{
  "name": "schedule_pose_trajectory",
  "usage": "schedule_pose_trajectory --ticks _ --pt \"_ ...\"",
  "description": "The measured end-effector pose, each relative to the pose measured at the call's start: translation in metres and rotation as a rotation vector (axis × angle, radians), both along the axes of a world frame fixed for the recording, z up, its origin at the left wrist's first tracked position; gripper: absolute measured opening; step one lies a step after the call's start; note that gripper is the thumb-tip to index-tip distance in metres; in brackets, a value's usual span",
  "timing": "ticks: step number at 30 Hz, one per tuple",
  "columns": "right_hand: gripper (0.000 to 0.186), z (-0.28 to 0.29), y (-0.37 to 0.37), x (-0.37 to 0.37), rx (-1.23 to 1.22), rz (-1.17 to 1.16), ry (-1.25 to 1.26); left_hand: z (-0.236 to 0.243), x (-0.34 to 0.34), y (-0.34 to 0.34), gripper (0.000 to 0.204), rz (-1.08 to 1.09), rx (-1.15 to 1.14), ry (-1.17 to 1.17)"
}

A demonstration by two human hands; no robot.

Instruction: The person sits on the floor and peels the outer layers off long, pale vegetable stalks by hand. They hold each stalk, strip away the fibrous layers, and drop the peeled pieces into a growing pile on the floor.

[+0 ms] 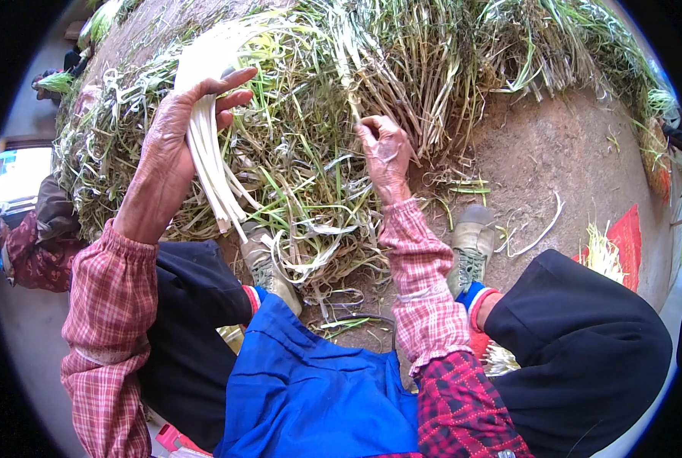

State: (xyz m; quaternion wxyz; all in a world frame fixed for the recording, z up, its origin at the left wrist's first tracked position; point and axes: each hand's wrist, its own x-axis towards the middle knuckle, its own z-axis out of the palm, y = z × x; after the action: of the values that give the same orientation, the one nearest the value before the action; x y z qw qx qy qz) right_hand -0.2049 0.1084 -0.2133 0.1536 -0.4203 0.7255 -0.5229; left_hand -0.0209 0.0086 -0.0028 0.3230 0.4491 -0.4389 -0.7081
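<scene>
My left hand [181,141] grips a bunch of pale, cleaned white stalks [211,172], whose cut ends hang down toward my knee and whose tops fan up to the left. My right hand [383,149] pinches a single stalk [346,69] that rises out of the big heap of green and yellowish stalks [402,69] in front of me. Both forearms wear red plaid sleeves. A blue apron [303,382] covers my lap.
Peeled leaves and trimmings [318,221] lie between my two grey shoes [471,244] on brown dirt ground [555,153]. A red sack with pale stalks [616,244] sits at right. Another person in dark red clothing [32,244] is at the left edge.
</scene>
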Motion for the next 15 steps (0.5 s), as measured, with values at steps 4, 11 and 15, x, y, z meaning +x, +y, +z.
schedule_pose_trajectory --ticks 4,11,15 --pt "0.014 -0.004 -0.002 0.028 -0.090 0.227 -1.112 -0.001 0.003 -0.007 0.051 0.039 0.052 0.011" --pt "0.015 0.058 0.003 0.065 -0.199 0.331 -0.886 -0.002 0.015 -0.014 0.047 0.008 -0.107 -0.018" --pt "0.015 0.077 0.010 0.087 -0.228 0.389 -0.832 -0.013 0.015 -0.009 0.044 0.062 -0.092 -0.063"
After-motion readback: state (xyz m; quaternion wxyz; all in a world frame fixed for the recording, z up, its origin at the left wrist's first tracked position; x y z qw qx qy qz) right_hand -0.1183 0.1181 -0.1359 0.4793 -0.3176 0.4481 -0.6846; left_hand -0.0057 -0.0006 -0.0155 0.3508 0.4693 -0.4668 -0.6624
